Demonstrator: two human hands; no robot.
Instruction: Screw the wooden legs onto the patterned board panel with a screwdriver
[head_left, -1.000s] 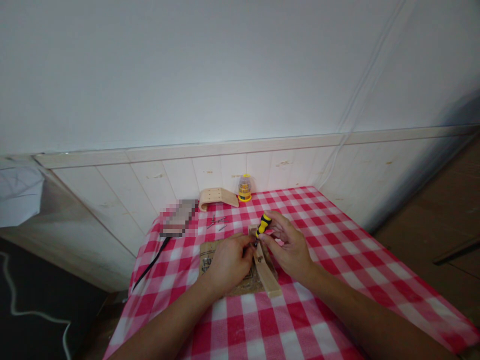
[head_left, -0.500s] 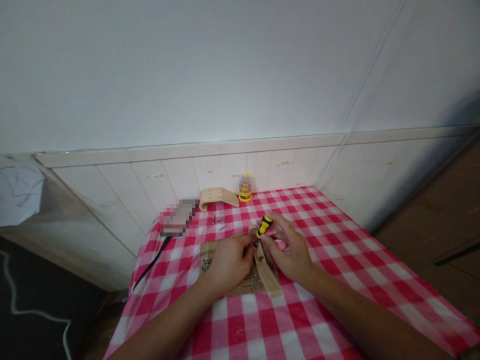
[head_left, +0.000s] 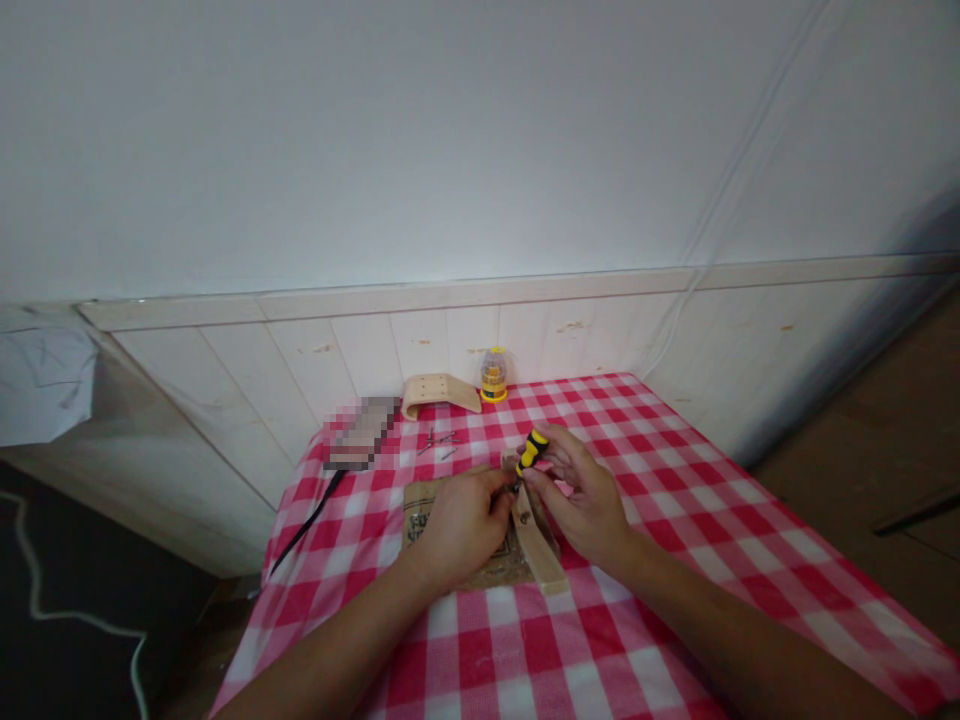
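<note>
A pale wooden bar (head_left: 543,555) lies slanted across a brown printed sheet (head_left: 418,500) on the checked tablecloth. My left hand (head_left: 466,520) rests over the sheet, its fingers closed at the bar's upper part; the fingertips are partly hidden. In my right hand (head_left: 589,505) is a short yellow-and-black screwdriver (head_left: 533,452), gripped by the handle between thumb and fingers. Its lower end points down at the bar, right beside my left fingertips. A dark hole shows in the bar below that spot.
Several metal screws (head_left: 442,440) lie behind my left hand. Farther back are a bent wooden piece (head_left: 435,390) with holes and a yellow-based clear container (head_left: 493,380). A blurred-out flat object (head_left: 361,435) with a black strap (head_left: 311,520) is at left. A panelled wall (head_left: 420,335) borders the table.
The whole view has shifted slightly. Both hands keep nearly the same pose, with the screwdriver still held at the bar.
</note>
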